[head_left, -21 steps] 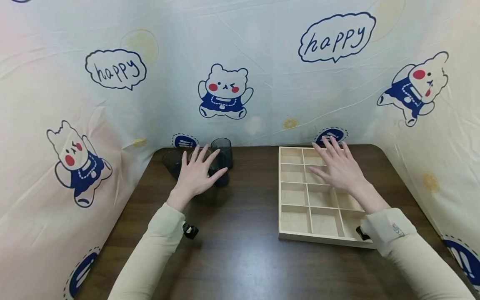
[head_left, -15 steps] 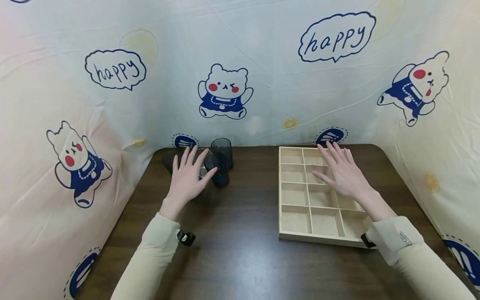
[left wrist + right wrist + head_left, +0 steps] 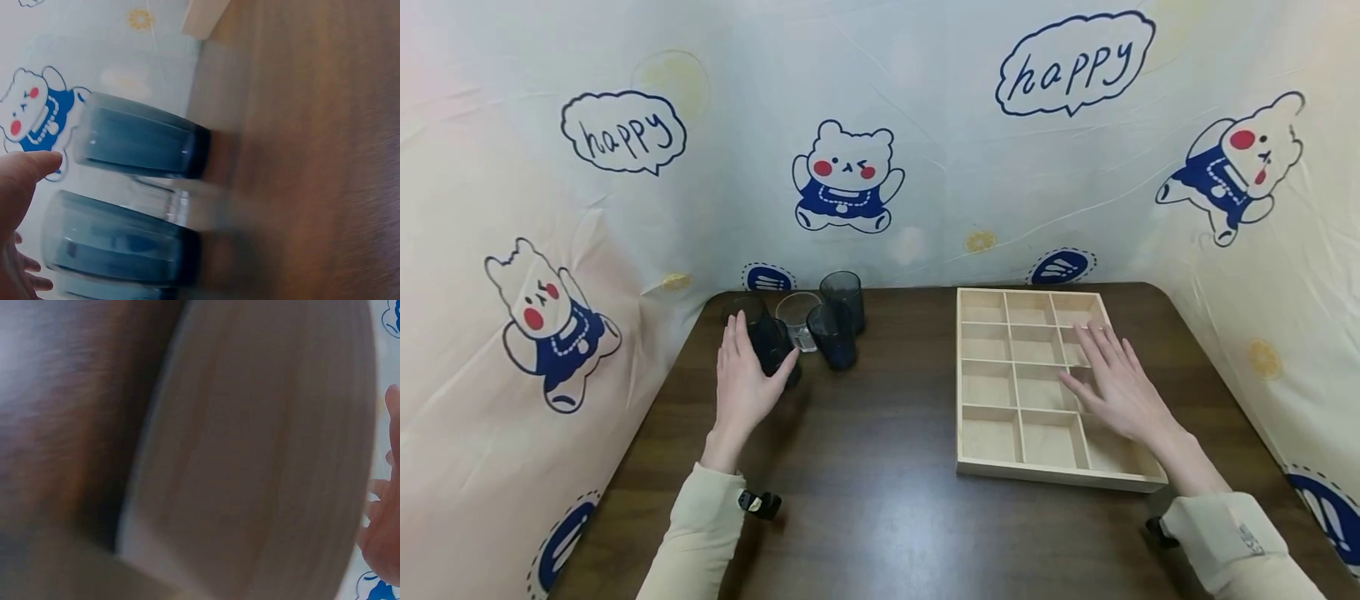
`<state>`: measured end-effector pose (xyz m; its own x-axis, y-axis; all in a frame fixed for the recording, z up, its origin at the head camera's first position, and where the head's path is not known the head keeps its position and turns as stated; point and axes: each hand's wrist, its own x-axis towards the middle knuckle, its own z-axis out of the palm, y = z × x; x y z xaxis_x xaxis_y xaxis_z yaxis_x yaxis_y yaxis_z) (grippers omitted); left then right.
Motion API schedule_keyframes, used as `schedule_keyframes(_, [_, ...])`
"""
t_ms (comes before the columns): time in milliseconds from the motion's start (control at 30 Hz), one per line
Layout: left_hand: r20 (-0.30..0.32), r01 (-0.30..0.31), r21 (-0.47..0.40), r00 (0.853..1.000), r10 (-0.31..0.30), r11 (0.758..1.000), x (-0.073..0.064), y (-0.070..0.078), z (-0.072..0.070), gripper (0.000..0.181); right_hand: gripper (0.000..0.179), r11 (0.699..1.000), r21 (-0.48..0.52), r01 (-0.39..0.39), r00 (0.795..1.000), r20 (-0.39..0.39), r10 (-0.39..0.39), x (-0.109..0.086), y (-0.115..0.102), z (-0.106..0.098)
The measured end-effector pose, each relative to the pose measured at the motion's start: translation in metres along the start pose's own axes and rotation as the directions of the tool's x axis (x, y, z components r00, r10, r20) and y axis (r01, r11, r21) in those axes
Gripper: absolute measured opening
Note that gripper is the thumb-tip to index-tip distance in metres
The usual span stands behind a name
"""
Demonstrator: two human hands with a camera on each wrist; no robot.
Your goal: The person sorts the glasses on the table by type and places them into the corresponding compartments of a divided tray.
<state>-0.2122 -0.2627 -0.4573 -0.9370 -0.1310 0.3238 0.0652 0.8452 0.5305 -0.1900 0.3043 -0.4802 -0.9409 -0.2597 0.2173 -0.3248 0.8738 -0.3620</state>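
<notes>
My left hand, thumb spread from straight fingers, is beside the left side of a dark blue tumbler. Partly behind its fingertips stands another dark tumbler. Just to the right are a clear glass and a blue tumbler, with one more dark tumbler behind. In the left wrist view, the thumb points toward a blue tumbler. My right hand hovers, fingers extended, above the right side of a wooden compartment box, hiding some of its cells.
The brown wooden table is bordered by a cloth backdrop at its back and sides. The box's thick side wall fills much of the right wrist view.
My left hand has moved left and nearer the person, turning more sideways beside the glasses and uncovering the clear glass. The right hand has drawn back toward the person and to the right.
</notes>
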Motion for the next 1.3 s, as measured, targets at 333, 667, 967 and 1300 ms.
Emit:
schedule_keyframes(333, [-0.059,0.141,-0.163,0.987,-0.153,0.976,-0.013,-0.006,0.026,0.118,0.077,0.999,-0.008,-0.042,0.999,0.026,0.042,-0.02,0.01,0.013])
schedule_keyframes(667, [-0.11,0.235,-0.323,0.953,-0.283,0.917,-0.013,-0.009,0.043,0.112,0.07,0.995,-0.009,-0.095,0.994,0.058,0.096,-0.035,0.009,0.02])
schedule_keyframes(967, [-0.062,0.25,-0.467,0.948,-0.313,0.848,-0.014,-0.017,0.057,0.1,0.065,0.996,-0.045,-0.078,0.996,0.028,0.079,-0.043,0.013,0.026])
schedule_keyframes(1300, [-0.094,0.282,-0.478,0.925,-0.367,0.832,-0.002,-0.05,0.088,0.1,0.061,0.992,-0.122,-0.027,0.999,0.031,0.031,-0.043,0.014,0.032])
